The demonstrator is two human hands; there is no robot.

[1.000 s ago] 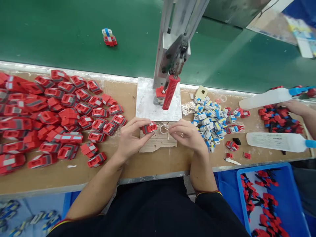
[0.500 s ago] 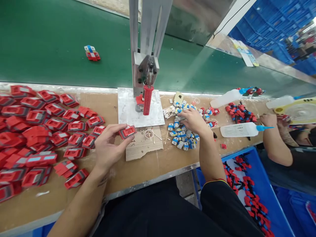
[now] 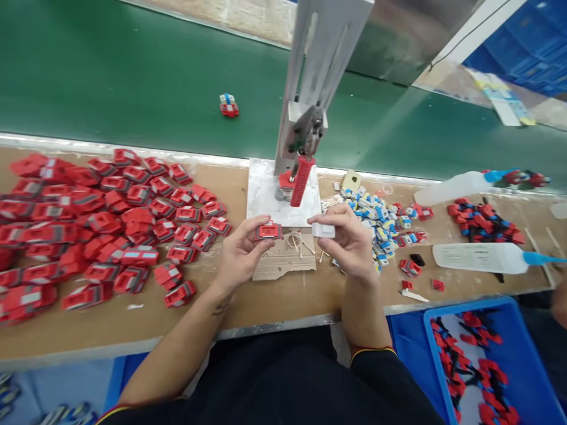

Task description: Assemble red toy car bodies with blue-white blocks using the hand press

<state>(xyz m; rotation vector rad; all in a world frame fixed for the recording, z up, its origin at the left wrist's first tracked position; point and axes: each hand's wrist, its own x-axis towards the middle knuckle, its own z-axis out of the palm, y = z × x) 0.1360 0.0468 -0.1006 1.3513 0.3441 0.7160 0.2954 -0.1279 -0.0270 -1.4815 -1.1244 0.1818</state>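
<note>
Between the thumb and fingers of my left hand [image 3: 241, 254] is a red plastic toy part [image 3: 269, 231] with a recess in its face. My right hand [image 3: 349, 242] pinches a small white block [image 3: 323, 231], held apart from the red part at about the same height. Both hands are over a torn piece of cardboard [image 3: 274, 268] with cotton swabs [image 3: 302, 245] on it. Right of my right hand lies a heap of small blue, white and yellow blocks [image 3: 383, 227]. Many similar red parts [image 3: 137, 227] are piled to the left.
A toggle clamp with a red handle [image 3: 303, 182] stands on a metal plate [image 3: 259, 189] ahead. Two squeeze bottles [image 3: 481, 258] lie to the right. A blue bin [image 3: 527, 360] holds red-and-black pieces. One assembled piece [image 3: 228, 105] sits on the green belt [image 3: 168, 77].
My right hand has left the heap of small blocks and come back toward my left hand with a white block. The left hand still grips the red part. The view has shifted left.
</note>
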